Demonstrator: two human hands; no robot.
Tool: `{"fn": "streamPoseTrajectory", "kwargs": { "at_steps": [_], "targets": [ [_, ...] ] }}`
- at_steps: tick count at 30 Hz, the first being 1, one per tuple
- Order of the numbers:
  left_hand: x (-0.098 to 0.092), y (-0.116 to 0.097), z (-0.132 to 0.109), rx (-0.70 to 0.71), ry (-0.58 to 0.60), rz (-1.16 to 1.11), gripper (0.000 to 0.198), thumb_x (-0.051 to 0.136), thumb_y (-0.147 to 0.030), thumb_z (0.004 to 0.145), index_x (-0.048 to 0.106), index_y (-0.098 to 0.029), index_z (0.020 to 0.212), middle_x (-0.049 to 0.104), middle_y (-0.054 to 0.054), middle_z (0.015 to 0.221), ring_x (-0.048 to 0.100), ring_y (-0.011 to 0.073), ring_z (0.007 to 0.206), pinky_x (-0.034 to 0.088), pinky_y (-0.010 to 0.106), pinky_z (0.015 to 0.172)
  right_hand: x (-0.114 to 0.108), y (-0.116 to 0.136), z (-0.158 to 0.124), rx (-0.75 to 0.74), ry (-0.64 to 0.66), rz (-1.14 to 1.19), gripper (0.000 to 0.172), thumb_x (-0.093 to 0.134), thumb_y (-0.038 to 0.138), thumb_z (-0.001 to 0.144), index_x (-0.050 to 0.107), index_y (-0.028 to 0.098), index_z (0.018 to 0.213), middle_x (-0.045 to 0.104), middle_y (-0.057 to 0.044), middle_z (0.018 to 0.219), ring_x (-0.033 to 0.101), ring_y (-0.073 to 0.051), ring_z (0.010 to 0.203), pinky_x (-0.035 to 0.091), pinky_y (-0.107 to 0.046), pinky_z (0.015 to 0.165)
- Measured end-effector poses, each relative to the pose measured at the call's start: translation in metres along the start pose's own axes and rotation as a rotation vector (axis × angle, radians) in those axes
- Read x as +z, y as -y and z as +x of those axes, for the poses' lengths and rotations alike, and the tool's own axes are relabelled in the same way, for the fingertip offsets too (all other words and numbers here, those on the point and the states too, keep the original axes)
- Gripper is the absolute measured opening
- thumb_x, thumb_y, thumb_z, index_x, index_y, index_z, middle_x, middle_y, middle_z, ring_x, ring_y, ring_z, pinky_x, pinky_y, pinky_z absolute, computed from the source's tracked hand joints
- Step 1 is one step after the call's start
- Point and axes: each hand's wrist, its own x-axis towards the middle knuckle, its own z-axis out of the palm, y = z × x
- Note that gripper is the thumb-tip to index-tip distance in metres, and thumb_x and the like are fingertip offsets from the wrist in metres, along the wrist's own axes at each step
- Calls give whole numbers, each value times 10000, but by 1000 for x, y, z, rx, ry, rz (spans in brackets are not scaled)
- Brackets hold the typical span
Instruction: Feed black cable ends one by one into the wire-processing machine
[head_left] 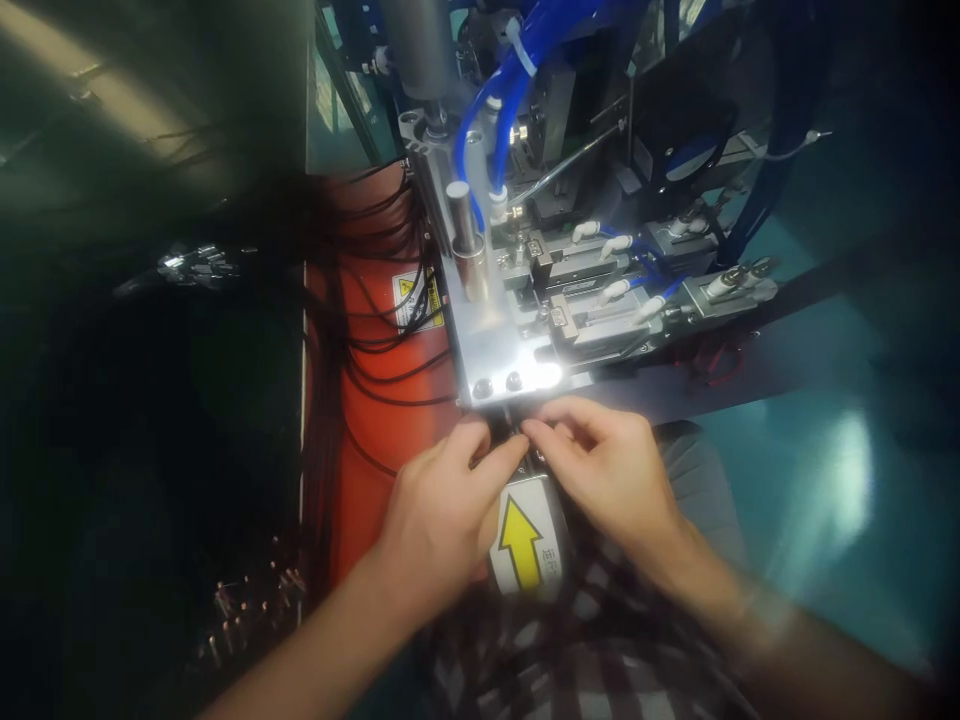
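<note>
My left hand (442,505) and my right hand (604,465) meet fingertip to fingertip just below the front edge of a shiny metal machine plate (487,355). Both pinch something small and dark at about the slot under the plate; I cannot make out what it is. A white label with a yellow arrow (525,540) lies right beneath my hands, pointing toward the machine.
Blue air hoses (510,70) and a steel cylinder (466,230) rise from the fixture. Black cables (375,300) hang over an orange panel (367,440) with a warning sticker (416,298). Teal floor lies to the right. The left side is dark.
</note>
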Motion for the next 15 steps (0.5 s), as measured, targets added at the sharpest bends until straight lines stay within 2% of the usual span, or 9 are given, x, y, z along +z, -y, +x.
{"fn": "streamPoseTrajectory", "kwargs": {
  "at_steps": [3,10,15],
  "targets": [
    [0,0,-1,-3,-5,-10,324,439,-97,869,705,-122,1053,563,52,754,525,117,590,435,195,501,2,0,1,51,-2,65,125,630,258,811,627,183,711,446,59,510,410,-97,464,342,-228,467],
    [0,0,-2,-11,4,-22,312,452,-137,891,687,-137,1095,567,45,776,533,114,602,445,198,516,0,-8,-6,-98,-21,6,126,555,250,873,629,180,799,542,20,612,480,-117,530,384,-251,532],
    [1,2,-4,-18,17,-19,315,449,-142,898,682,-138,1110,569,47,786,550,117,618,463,204,536,-1,-17,-7,34,41,151,171,548,306,886,613,181,788,589,-9,669,538,-142,612,401,-246,533]
  ]
}}
